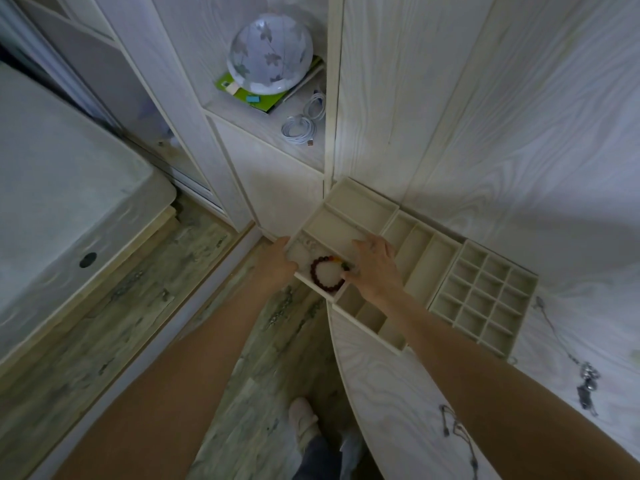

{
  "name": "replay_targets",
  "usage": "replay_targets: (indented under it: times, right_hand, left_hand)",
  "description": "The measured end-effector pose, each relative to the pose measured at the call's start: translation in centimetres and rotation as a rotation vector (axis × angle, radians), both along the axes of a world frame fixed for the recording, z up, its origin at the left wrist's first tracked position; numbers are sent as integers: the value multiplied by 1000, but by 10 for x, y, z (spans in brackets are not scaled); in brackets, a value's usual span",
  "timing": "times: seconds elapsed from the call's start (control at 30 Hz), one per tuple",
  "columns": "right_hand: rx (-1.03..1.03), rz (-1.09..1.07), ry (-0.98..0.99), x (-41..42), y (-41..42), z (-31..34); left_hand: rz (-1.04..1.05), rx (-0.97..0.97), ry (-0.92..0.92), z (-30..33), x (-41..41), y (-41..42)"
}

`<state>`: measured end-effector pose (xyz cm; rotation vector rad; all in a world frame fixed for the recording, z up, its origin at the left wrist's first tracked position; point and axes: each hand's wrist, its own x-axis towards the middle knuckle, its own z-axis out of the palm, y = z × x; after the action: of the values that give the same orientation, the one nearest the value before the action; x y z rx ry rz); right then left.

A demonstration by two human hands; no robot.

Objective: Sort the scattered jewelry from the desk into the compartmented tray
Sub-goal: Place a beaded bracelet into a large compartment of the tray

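the right hand's [372,268] grip is on the beaded bracelet [327,278]: fingertips curl down onto its right side, where a few coloured beads sit, though whether they pinch it or only press it is hard to tell. the left hand [277,263] grips the outer left edge of the compartmented tray [360,209], thumb over the rim, probably to steady it, since that end of the tray juts past the table's [381,393] left edge over the floor.

the bracelet lies flat in the tray's near-left compartment, a dark red ring on a pale lining. beside it in the same section, toward the far side, lies something small and pale, perhaps a chain; it is too faint to name. the larger compartments beyond look bare, as do the long narrow slots to the right and the gridded tray [481,299] of small squares touching them.

jewelry is left on the table: a silver chain with charms [585,375] near the right edge, and a dark necklace [453,427] at the near edge, partly under the right forearm. that forearm crosses over the slotted section, so reaching these pieces means drawing the arm back first.

further off, a shelf holds a patterned globe lamp [270,53] on a green book [263,98], with coiled white cables [301,126] beside them.
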<state>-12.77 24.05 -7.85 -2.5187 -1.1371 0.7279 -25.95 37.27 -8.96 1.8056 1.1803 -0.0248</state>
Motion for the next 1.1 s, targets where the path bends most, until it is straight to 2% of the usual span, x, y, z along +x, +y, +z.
replay_targets:
  times: [0.1,0.2,0.33,0.47,0.63,0.83,0.93,1.03,1.1]
  right_hand:
    - [-1,11,-17,-2,-8,-1]
    - [-23,38,-87,-4,-24,3]
    - [-123,-3,-94,2,-63,8]
    - [-256,3,-25,7,-97,6]
    - [-292,88,18,5,-115,4]
    - [-249,92,-1,9,-117,6]
    - [-256,91,5,9,-117,6]
    - [-265,93,11,8,-115,7]
    - [-263,94,10,8,-115,7]
  left_hand:
    - [-84,-10,7,3,1,-8]
    - [-386,227,218,6,5,-23]
    - [-750,360,243,14,13,-51]
    - [-916,477,308,16,29,-74]
    - [-907,531,373,18,37,-81]
    - [-863,558,363,19,39,-85]
    - [-845,510,320,20,36,-84]
    - [-607,407,111,20,30,-78]
    - [-396,448,7,17,26,-67]
